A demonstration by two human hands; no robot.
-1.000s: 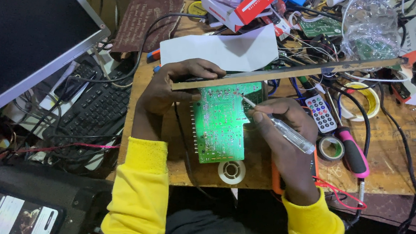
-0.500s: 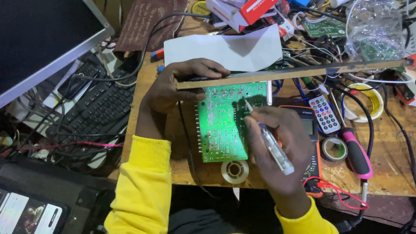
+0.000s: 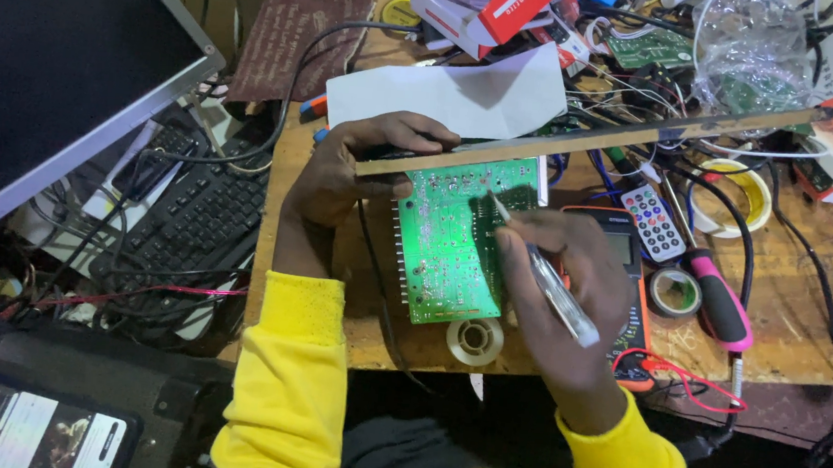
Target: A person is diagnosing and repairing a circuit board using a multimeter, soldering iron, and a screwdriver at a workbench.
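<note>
Partly hidden green circuit board point(image 3: 446, 237), right hand point(image 3: 562, 287) covering pen tool point(image 3: 557, 294)

Both my arms are in bright yellow long sleeves with ribbed cuffs ending at the wrists. My left hand point(image 3: 342, 172) and right hand point(image 3: 572, 298) are bare: no gloves, rings or watch visible. Dark garment shows at my lap.
</note>
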